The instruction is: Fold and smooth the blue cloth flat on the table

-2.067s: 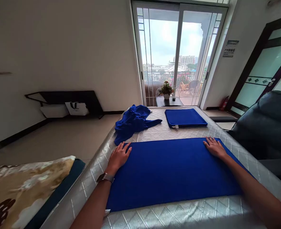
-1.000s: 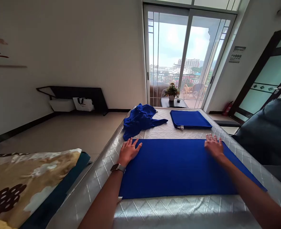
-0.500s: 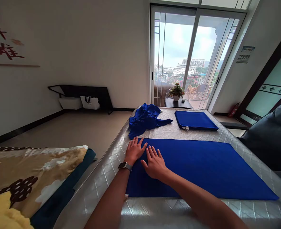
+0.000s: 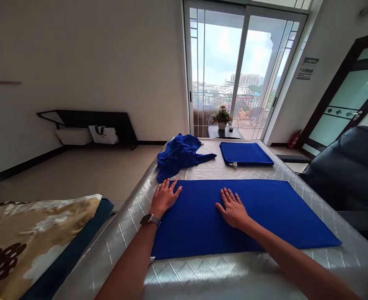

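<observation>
A blue cloth is spread flat across a silvery quilted mattress. My left hand, with a watch on its wrist, rests with fingers spread on the cloth's far left corner. Near the middle of the same cloth my right hand lies flat, its fingers apart. Neither hand holds anything. Just beyond my left hand lies a crumpled blue cloth. A folded blue cloth with a small white tag sits at the far right of the mattress.
At the left is a patterned blanket. A black chair stands at the right. Behind the mattress, a potted plant sits on a small dark table by the glass doors. White bags lie by the left wall.
My right hand has slid right over the spread cloth, away from my left hand. My left hand remains at the cloth's left corner. The view has shifted to the right.
</observation>
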